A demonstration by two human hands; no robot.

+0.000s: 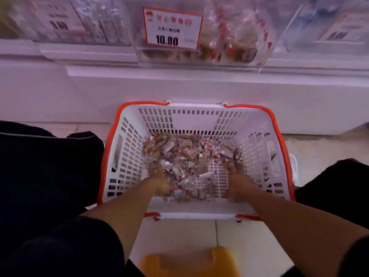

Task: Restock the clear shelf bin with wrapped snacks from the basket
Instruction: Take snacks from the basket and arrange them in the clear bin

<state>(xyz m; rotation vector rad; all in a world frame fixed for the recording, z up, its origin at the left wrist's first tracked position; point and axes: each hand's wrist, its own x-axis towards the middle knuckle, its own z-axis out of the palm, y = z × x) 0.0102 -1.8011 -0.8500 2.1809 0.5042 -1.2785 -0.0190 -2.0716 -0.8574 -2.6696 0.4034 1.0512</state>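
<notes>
A white slotted basket with an orange rim (127,156) stands on the floor in front of me. A heap of small wrapped snacks (187,154) with red and brown markings covers its bottom. Both my hands are down inside it. My left hand (159,181) lies at the left edge of the heap, my right hand (236,182) at the right edge, fingers dug into the wrappers. Blur hides whether either hand grips any. Above, on the shelf, the clear bin (235,37) holds some of the same snacks behind a price tag (172,28) reading 10.80.
Neighbouring clear bins (95,23) sit left and right on the white shelf (179,92). My dark-clothed knees (46,166) flank the basket on both sides. A yellow object (189,262) lies on the tiled floor near the bottom edge.
</notes>
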